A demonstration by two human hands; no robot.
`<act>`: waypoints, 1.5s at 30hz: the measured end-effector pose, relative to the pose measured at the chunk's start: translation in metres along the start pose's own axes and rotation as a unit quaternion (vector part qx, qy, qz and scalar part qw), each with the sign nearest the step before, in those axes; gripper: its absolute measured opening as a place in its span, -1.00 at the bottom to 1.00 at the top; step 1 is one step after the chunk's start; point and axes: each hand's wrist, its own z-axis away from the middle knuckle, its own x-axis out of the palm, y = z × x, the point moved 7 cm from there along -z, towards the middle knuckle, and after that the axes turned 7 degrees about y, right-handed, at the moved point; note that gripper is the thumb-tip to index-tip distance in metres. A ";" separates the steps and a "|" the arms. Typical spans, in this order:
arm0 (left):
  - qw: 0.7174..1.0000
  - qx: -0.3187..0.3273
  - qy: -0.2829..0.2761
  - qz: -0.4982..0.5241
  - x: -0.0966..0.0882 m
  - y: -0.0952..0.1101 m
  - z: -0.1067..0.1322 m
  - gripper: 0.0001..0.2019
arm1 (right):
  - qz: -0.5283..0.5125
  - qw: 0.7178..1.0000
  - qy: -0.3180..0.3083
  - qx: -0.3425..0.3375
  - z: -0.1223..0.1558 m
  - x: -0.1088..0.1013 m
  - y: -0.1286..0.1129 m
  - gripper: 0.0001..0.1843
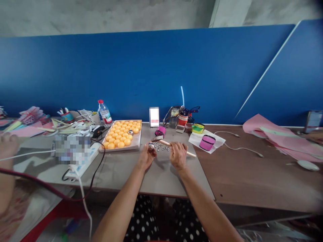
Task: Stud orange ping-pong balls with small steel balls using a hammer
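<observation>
My left hand [147,157] is closed around a shiny silver ball [151,146], with the fingers wrapped beneath it. In my right hand [178,155] is a small hammer [165,144] with a light wooden handle; its head is right above the silver ball, and I cannot tell whether they touch. Several small silver beads [163,147] lie scattered on the grey table [166,181] between and beyond my hands. To the left, a white tray [138,144] holds rows of orange balls [118,134] and one silver-covered ball [130,132].
Behind my hands are a phone [154,117], a pink roll [160,131] and jars with tools [183,117]. A pink pouch [207,143] lies on paper at right. A bottle [104,112], power strip [85,161] and cables crowd the left, where another person's arm [6,174] shows.
</observation>
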 end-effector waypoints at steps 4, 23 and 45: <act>1.000 0.003 0.015 -0.018 -0.001 -0.001 0.001 -0.73 | -0.003 0.999 -0.042 -0.024 0.001 0.006 -0.006 -0.74; 0.998 0.033 -0.040 -0.032 0.010 0.009 0.007 -0.67 | -0.009 1.000 -0.003 0.010 -0.002 -0.001 0.003 -0.74; 0.963 0.116 -0.002 -0.245 0.003 0.006 0.003 -0.46 | 0.096 0.980 0.100 0.143 -0.002 -0.007 0.049 -0.70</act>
